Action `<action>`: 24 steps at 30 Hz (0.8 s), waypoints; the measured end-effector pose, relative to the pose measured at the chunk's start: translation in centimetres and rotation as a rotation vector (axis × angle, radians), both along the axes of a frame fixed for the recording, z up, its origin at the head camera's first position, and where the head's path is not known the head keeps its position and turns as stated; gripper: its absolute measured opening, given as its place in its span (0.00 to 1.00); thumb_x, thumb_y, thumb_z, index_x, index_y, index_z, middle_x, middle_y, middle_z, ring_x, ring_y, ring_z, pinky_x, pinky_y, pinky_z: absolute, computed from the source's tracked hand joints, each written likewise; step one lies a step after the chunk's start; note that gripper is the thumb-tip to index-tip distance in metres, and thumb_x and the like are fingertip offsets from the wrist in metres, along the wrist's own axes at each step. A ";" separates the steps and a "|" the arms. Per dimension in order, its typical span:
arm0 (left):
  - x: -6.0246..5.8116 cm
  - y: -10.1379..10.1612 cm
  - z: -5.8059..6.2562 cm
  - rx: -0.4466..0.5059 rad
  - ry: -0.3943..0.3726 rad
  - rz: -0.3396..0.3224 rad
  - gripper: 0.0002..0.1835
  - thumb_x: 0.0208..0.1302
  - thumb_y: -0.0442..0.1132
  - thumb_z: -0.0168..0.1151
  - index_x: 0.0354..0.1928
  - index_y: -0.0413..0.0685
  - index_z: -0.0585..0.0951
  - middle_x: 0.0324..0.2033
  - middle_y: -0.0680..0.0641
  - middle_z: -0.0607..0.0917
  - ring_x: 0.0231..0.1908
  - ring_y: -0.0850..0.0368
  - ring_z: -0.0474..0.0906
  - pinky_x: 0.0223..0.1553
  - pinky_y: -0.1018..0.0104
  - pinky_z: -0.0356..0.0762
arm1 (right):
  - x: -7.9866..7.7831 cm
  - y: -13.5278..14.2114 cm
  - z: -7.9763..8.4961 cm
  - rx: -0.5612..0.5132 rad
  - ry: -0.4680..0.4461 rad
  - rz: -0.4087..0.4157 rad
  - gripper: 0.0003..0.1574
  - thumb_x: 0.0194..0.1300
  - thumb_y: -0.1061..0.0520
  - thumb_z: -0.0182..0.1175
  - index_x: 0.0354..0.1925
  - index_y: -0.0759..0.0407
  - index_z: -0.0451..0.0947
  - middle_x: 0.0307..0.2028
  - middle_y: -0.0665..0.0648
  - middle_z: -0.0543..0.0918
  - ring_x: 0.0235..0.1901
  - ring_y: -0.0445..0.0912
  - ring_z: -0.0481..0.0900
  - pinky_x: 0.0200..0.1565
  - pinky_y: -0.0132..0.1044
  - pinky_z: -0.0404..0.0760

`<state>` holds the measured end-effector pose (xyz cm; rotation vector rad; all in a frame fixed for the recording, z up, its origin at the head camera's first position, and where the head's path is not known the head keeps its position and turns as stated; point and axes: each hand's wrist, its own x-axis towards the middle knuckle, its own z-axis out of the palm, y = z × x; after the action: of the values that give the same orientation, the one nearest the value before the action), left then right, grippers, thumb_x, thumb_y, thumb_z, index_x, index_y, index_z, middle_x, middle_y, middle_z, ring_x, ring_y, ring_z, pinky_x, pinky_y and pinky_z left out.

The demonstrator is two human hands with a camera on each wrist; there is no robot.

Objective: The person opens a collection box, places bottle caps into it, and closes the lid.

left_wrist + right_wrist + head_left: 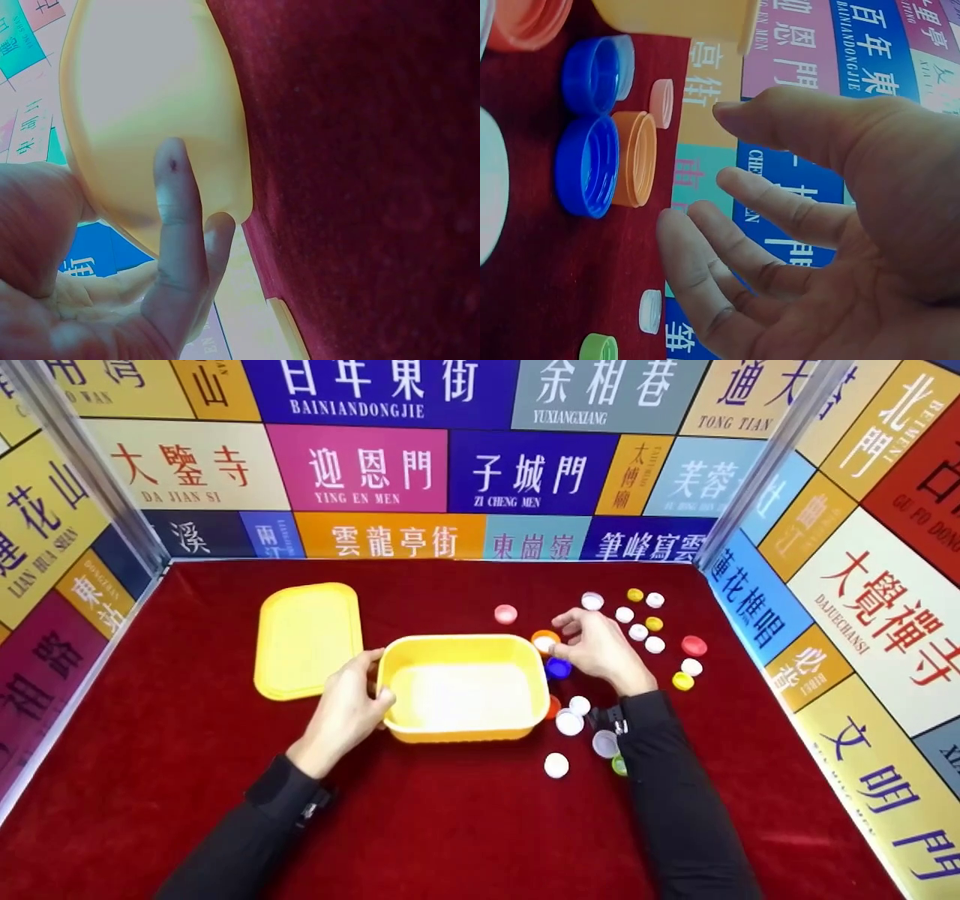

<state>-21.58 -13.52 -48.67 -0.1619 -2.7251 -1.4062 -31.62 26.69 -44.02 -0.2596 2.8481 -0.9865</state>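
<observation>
A yellow plastic box (459, 735) stands in the middle of the red cloth, its inside bare. My left hand (346, 709) grips its left end, thumb over the rim and fingers against the outer wall (157, 82). Just right of the box, my right hand (600, 652) hovers over bottle caps with thumb and fingers apart. Nothing lies between those fingers in the right wrist view, where the right hand (870, 277) is seen from the palm side. Nearest it are an orange cap (636, 161) and blue caps (570, 176).
Left of the box lies a yellow lid (307, 641). A pink cap (505, 614) sits behind the box. Several white and yellow caps and a red cap (694, 646) are scattered at the right; a white cap (556, 766) lies nearer the front. Printed panels (375, 469) enclose the table.
</observation>
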 end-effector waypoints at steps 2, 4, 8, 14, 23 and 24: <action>0.0 0.0 0.0 -0.004 0.000 -0.002 0.37 0.74 0.30 0.63 0.85 0.37 0.74 0.62 0.33 0.90 0.46 0.44 0.90 0.29 0.64 0.91 | -0.3 0.1 0.0 0.008 0.003 0.017 0.35 0.78 0.51 0.76 0.75 0.64 0.82 0.69 0.72 0.87 0.65 0.67 0.89 0.71 0.63 0.88; 0.0 0.0 0.1 -0.005 -0.003 -0.003 0.37 0.74 0.30 0.63 0.85 0.37 0.74 0.62 0.34 0.89 0.45 0.45 0.90 0.29 0.64 0.91 | -0.7 0.2 -0.2 0.018 0.002 0.041 0.37 0.78 0.52 0.76 0.77 0.64 0.81 0.70 0.72 0.86 0.67 0.68 0.88 0.73 0.64 0.86; 0.0 0.1 0.0 -0.008 -0.004 -0.004 0.37 0.74 0.30 0.63 0.85 0.37 0.74 0.61 0.34 0.89 0.44 0.45 0.89 0.29 0.64 0.91 | -1.4 0.3 -0.6 0.052 0.001 0.111 0.39 0.78 0.55 0.76 0.80 0.63 0.79 0.73 0.72 0.84 0.72 0.69 0.85 0.77 0.65 0.83; 0.0 0.0 0.0 -0.012 -0.003 -0.001 0.37 0.75 0.30 0.64 0.85 0.37 0.73 0.62 0.33 0.89 0.45 0.44 0.89 0.29 0.63 0.91 | -1.9 0.1 -0.8 0.089 0.019 0.176 0.41 0.76 0.56 0.78 0.80 0.64 0.79 0.73 0.71 0.85 0.74 0.67 0.82 0.80 0.64 0.80; 0.0 0.1 0.0 -0.011 -0.011 -0.001 0.37 0.75 0.30 0.63 0.85 0.38 0.73 0.63 0.34 0.90 0.41 0.46 0.89 0.30 0.63 0.91 | -2.6 -0.5 -1.2 0.122 0.053 0.214 0.38 0.74 0.58 0.79 0.77 0.63 0.83 0.68 0.71 0.89 0.67 0.67 0.86 0.76 0.62 0.83; 0.0 0.1 -0.1 -0.009 -0.011 -0.001 0.37 0.75 0.29 0.63 0.85 0.38 0.73 0.63 0.34 0.90 0.41 0.46 0.89 0.29 0.63 0.91 | -2.7 -0.6 -1.3 0.124 0.058 0.215 0.37 0.74 0.58 0.79 0.77 0.63 0.84 0.68 0.70 0.89 0.67 0.66 0.86 0.75 0.61 0.83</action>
<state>-21.54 -13.45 -48.72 -0.1564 -2.7410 -1.4002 -34.30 26.11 -45.31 -0.5766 2.8414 -0.7698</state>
